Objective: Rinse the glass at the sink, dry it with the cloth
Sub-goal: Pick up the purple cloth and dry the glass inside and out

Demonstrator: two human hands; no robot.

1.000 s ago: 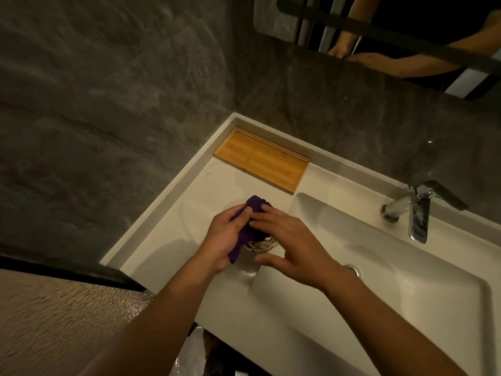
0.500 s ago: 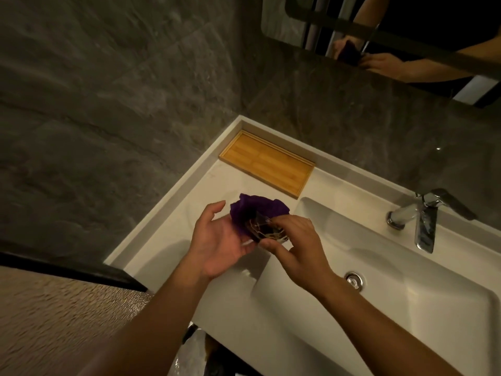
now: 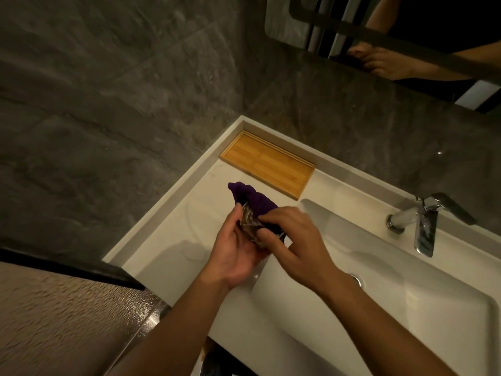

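A small clear cut glass [image 3: 250, 226] lies on its side between my two hands, held above the white counter left of the basin. My left hand [image 3: 235, 251] cups it from below, palm up. My right hand [image 3: 295, 240] grips it from the right, thumb and fingers on the glass and on the purple cloth [image 3: 253, 200]. The cloth bunches over the far end of the glass, and part of it is hidden under my right fingers.
A bamboo tray [image 3: 267, 164] sits in the counter's back left corner. The white sink basin [image 3: 406, 280] lies to the right, with its drain [image 3: 356, 279] and a chrome faucet [image 3: 423, 226]. Dark stone walls stand behind, and a mirror [image 3: 393, 36] hangs above.
The glass went from standing on the counter under the cloth to being lifted and turned on its side in both hands. My left hand closed in under it.
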